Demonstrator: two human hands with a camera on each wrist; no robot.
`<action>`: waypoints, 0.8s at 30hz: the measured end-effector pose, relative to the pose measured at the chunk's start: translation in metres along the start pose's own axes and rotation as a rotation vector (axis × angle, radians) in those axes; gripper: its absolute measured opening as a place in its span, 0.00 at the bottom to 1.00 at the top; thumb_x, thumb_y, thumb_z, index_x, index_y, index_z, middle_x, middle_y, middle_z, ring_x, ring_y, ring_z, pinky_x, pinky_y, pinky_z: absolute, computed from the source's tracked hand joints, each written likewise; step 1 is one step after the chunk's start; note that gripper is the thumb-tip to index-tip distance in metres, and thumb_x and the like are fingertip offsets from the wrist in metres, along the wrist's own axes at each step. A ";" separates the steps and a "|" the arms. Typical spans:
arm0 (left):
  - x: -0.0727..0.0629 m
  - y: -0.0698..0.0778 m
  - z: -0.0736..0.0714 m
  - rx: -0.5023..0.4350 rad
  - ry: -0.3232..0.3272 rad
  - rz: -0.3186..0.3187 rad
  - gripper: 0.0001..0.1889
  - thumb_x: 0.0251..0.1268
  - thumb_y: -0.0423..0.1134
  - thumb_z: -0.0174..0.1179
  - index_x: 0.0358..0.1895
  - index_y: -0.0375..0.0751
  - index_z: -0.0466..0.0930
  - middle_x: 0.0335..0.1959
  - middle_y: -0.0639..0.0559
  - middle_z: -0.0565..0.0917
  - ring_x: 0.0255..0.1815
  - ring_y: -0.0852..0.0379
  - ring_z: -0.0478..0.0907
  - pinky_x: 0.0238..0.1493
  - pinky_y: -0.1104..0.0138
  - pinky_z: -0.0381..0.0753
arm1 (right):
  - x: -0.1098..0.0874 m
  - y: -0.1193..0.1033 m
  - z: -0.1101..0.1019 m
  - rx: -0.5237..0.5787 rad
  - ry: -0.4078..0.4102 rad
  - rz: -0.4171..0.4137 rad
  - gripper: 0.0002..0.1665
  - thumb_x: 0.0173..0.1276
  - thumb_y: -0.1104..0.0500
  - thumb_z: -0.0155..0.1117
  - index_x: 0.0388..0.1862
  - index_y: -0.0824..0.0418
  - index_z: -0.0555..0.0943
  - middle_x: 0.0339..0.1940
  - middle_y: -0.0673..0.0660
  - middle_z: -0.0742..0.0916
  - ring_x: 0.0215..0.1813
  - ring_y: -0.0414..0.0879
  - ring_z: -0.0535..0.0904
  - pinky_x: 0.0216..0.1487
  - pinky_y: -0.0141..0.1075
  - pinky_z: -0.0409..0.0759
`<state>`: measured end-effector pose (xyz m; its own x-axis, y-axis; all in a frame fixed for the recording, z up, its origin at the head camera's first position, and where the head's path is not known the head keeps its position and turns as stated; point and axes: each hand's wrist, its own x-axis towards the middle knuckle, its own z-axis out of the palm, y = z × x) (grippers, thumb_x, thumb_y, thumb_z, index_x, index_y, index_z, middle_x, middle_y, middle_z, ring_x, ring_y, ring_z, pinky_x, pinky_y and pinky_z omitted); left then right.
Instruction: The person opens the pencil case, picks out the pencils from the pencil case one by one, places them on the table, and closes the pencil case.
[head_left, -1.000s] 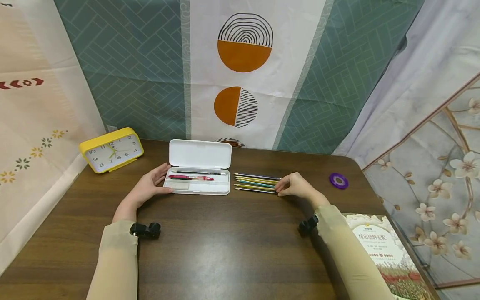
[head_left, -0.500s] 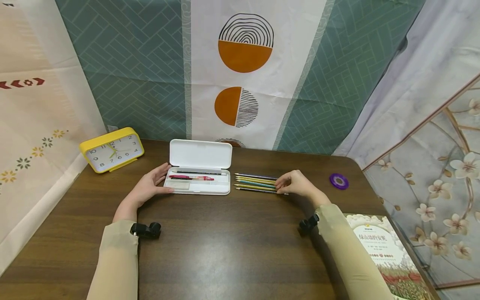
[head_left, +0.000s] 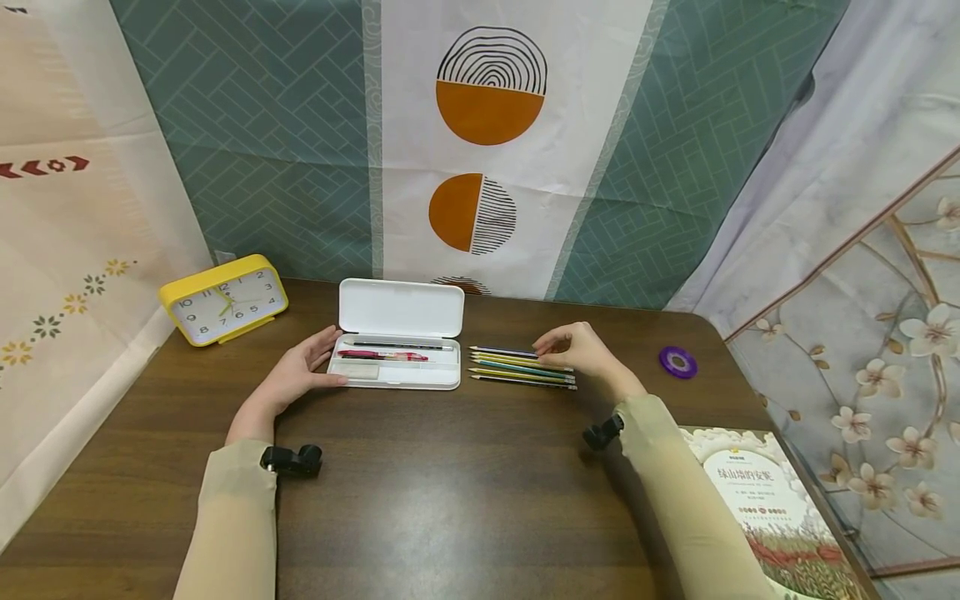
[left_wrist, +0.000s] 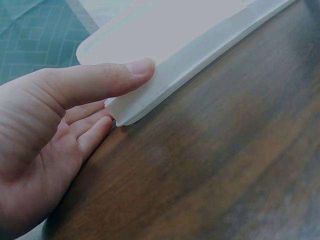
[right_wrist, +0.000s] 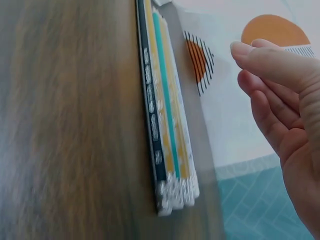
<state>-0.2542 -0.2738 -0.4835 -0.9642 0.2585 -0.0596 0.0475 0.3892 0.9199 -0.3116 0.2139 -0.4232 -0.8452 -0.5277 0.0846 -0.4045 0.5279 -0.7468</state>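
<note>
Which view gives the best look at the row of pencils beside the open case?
The head view: the pencils lie there in full, points to ends, next to the pencil case. The right wrist view shows them closer but blurred and cut off at the top. The left wrist view shows none.

At nine o'clock on the brown wooden desk (head_left: 450, 492), a yellow alarm clock (head_left: 222, 300), leaning against the pale cloth. At three o'clock, a purple tape ring (head_left: 678, 362), flat. At five o'clock, a picture book (head_left: 780, 508), over the desk's edge. At twelve o'clock, a green and white patterned curtain (head_left: 480, 142).
</note>
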 end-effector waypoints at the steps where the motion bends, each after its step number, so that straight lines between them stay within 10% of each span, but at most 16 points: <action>1: 0.000 0.000 0.000 -0.001 0.000 0.001 0.56 0.54 0.41 0.73 0.79 0.36 0.42 0.79 0.39 0.53 0.79 0.42 0.51 0.75 0.55 0.54 | 0.002 -0.001 0.001 0.007 0.006 -0.006 0.14 0.58 0.66 0.73 0.44 0.70 0.86 0.35 0.62 0.90 0.35 0.52 0.87 0.34 0.32 0.86; 9: 0.000 -0.001 0.000 -0.001 -0.003 0.003 0.56 0.55 0.41 0.73 0.79 0.36 0.42 0.79 0.39 0.53 0.79 0.42 0.50 0.76 0.52 0.53 | 0.021 -0.009 0.009 0.019 0.064 -0.076 0.14 0.58 0.67 0.73 0.43 0.71 0.86 0.35 0.61 0.90 0.31 0.41 0.85 0.30 0.29 0.83; 24: 0.000 0.002 0.000 -0.003 -0.003 -0.006 0.56 0.54 0.42 0.73 0.79 0.37 0.42 0.79 0.40 0.53 0.79 0.43 0.50 0.76 0.53 0.53 | 0.063 -0.034 0.033 0.080 0.140 -0.092 0.15 0.58 0.65 0.74 0.45 0.70 0.86 0.40 0.64 0.90 0.40 0.51 0.86 0.44 0.37 0.86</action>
<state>-0.2545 -0.2732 -0.4818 -0.9637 0.2587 -0.0659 0.0411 0.3879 0.9208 -0.3393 0.1411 -0.4143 -0.8486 -0.4706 0.2416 -0.4579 0.4247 -0.7810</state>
